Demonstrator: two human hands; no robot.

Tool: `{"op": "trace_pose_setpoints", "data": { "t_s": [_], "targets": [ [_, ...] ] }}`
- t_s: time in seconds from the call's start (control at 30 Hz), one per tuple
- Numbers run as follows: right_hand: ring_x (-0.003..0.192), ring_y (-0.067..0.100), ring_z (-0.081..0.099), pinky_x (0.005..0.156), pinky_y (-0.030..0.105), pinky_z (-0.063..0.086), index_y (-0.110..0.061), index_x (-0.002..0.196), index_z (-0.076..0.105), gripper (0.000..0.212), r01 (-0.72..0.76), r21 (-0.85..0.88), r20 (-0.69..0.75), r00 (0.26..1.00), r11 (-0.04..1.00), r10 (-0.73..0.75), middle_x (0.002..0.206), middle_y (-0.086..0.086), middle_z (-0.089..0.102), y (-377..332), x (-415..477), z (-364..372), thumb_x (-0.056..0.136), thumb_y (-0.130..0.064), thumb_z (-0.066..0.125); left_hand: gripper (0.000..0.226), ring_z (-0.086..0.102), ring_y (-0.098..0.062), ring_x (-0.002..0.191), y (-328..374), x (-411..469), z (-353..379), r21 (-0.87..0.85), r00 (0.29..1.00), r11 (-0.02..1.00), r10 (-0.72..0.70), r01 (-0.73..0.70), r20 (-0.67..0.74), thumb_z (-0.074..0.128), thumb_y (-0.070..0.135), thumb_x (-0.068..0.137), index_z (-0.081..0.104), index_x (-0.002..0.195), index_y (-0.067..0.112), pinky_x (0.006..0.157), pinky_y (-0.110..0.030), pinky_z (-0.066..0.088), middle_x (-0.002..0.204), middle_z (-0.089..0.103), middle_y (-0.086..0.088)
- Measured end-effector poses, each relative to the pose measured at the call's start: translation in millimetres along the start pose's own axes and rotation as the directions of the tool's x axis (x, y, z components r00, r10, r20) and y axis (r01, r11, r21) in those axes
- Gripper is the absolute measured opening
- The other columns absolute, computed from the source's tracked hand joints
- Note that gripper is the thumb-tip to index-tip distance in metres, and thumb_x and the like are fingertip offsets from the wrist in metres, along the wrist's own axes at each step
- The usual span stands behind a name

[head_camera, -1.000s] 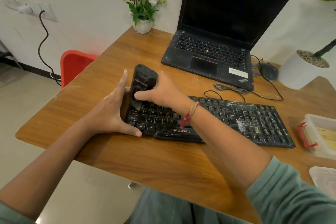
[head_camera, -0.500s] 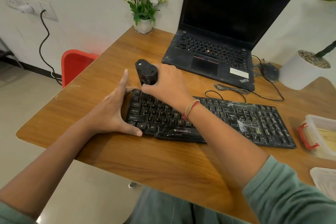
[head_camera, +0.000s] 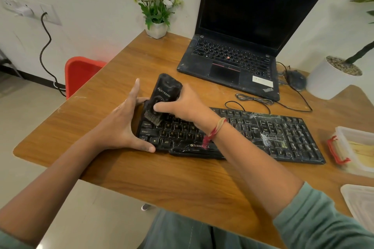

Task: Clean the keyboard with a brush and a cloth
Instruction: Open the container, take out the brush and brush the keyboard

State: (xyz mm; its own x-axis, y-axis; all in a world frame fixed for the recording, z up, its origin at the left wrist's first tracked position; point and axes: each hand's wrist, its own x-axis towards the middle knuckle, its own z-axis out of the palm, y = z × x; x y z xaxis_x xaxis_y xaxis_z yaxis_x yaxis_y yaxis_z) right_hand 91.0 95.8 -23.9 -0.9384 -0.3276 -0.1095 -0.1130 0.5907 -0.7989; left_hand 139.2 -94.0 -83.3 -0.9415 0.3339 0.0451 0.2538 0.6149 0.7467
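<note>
A dusty black keyboard (head_camera: 271,135) lies across the wooden table (head_camera: 182,180), with white smears on its right half. My right hand (head_camera: 182,105) is shut on a black brush (head_camera: 165,93), whose bristles press onto the keys at the keyboard's upper left corner. My left hand (head_camera: 123,125) clasps the keyboard's left end, thumb on the front edge and fingers up along the side. No cloth is visible.
An open black laptop (head_camera: 232,62) stands behind the keyboard, with a mouse (head_camera: 295,80) and loose cable to its right. A flower pot (head_camera: 156,29) sits at the back, a white planter (head_camera: 327,83) at the right. Plastic containers (head_camera: 356,147) sit at the right edge. A red chair (head_camera: 81,70) stands left.
The brush lifted off the keys towards the back half a second ago, then came down again onto the upper left keys. My left hand stayed on the keyboard's end.
</note>
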Motion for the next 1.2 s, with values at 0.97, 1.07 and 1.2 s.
{"op": "trace_pose_setpoints", "data": {
  "t_s": [0.97,1.07,1.2],
  "targets": [
    [0.075,0.024,0.066,0.065,0.042,0.055,-0.005,0.083,0.064,0.027,0.08,-0.108,-0.052,0.995,0.991,-0.086,0.08,0.009,0.07,0,-3,-15,0.068,-0.024,0.077,0.152,0.027,-0.002,0.136,-1,0,0,-0.005,1.0,1.0,-0.017,0.017,0.016,0.077,0.081,0.036,-0.031,0.139,0.055,0.112,-0.029,0.02,0.138,0.027,0.033],
    [0.071,0.022,0.063,0.056,0.036,0.051,-0.01,0.078,0.062,0.024,0.084,-0.24,-0.1,0.989,0.967,-0.111,0.075,0.005,0.067,5,1,-17,0.069,-0.027,0.075,0.154,0.027,-0.003,0.136,-1,0,0,0.002,1.0,1.0,-0.026,0.026,0.013,0.078,0.08,0.036,-0.032,0.141,0.052,0.112,-0.028,0.02,0.142,0.029,0.019],
    [0.063,0.012,0.053,0.047,0.022,0.031,-0.024,0.068,0.051,0.021,0.059,-0.442,-0.23,0.957,0.895,-0.177,0.065,-0.009,0.054,7,4,-30,0.074,-0.032,0.069,0.153,0.027,-0.008,0.14,-2,0,1,0.003,1.0,1.0,-0.023,0.023,0.01,0.078,0.082,0.036,-0.031,0.14,0.055,0.116,-0.033,0.02,0.144,0.03,0.016]
  ]
}}
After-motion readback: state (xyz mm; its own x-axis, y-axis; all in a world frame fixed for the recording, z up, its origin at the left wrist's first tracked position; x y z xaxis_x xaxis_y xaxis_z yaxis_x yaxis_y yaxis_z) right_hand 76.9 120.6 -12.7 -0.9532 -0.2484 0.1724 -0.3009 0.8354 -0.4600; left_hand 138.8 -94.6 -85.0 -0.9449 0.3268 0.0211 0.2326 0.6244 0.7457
